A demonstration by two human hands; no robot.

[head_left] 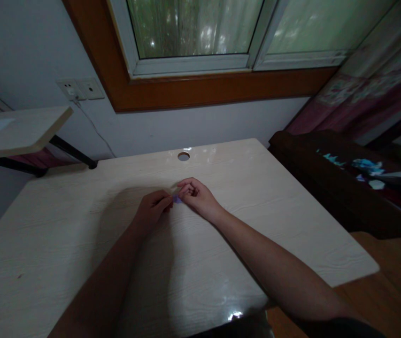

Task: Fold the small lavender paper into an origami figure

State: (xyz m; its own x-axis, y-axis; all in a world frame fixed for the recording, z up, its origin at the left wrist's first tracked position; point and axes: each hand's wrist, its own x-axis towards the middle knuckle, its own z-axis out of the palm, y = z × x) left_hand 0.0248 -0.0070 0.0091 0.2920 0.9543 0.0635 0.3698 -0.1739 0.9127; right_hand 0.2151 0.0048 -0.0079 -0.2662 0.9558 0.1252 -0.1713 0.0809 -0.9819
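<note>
Between my two hands, over the middle of the pale wood-grain table [221, 178], is a small purple piece [177, 199], perhaps folded paper; its exact shape is too small to tell. My left hand [155, 206] pinches its left side with thumb and forefinger. On the other side, the fingers of my right hand [195, 193] are curled and close on its right edge. Both hands are low over the tabletop, and their fingers cover much of the piece.
A round cable hole [183, 156] lies near the table's back edge. At the left stands a raised shelf [27, 126] on black legs. A cord hangs from a wall socket [80, 89]. Right of the table, dark furniture [313, 178] bears blue and white scraps [367, 165].
</note>
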